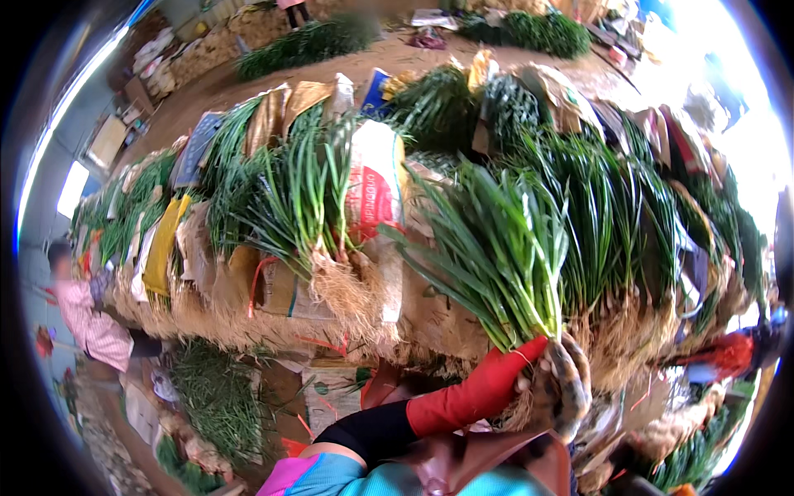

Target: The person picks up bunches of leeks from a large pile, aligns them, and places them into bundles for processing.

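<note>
A bunch of green garlic (504, 256) with long flat leaves fans up and to the left in front of me, its pale stems gathered at the lower end. My left hand (517, 364), in a red glove, is closed at the base of those stems. Just right of it, my right hand (571, 384), in a dirty grey-tan glove, curls round the same lower end. Fingers and gloves partly hide the roots. A thin pale strand shows by the stems near the red glove. Farther left, another bunch (310, 198) lies roots toward me on a white sack (380, 169).
A long heap of green garlic bunches (604, 223) and sacks spans the view. Cut leaves (215, 397) lie at lower left. A person in a checked top (91, 318) is at far left, another in red (732, 355) at far right. More piles (306, 45) lie beyond.
</note>
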Available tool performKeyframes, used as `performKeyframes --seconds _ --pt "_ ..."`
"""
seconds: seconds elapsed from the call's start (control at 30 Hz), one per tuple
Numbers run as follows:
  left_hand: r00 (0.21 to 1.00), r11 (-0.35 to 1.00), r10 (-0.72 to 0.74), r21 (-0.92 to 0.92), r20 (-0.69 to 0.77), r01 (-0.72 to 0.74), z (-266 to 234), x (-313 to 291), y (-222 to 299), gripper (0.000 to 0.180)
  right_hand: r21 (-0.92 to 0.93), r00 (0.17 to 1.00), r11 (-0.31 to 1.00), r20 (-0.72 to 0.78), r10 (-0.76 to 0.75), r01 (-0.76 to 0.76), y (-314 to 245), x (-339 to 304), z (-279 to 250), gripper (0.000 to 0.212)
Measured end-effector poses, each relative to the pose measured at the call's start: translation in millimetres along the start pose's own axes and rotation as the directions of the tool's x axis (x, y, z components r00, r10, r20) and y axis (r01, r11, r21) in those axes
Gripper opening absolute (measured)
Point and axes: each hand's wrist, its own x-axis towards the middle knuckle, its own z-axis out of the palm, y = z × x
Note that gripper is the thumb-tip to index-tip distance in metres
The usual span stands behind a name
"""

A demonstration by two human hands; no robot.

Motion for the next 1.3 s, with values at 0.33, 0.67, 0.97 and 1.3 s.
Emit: performKeyframes --seconds 0.33,0.67,0.97,1.3 --pt "0.963 0.959 0.259 0.137 -0.078 -0.247 -55 14 219 0.035 0.190 0.668 0.824 0.502 -0.549 0.534 32 74 174 0.034" --pt "0.822 0.927 0.086 -0.257 -0.562 -0.272 -342 11 122 0.029 -0.131 0.665 0.969 0.708 0.238 -0.207 260 75 238 0.038" --pt "0.919 0.955 -0.043 -0.287 -0.393 -0.078 -315 0 147 0.028 -0.248 0.757 0.954 0.653 0.035 0.169 254 59 224 0.038" --pt "0.810 0.839 -0.233 0.310 -0.538 0.447 -309 -38 219 0.025 -0.023 0.737 0.896 0.559 0.380 -0.444 233 67 217 0.040"
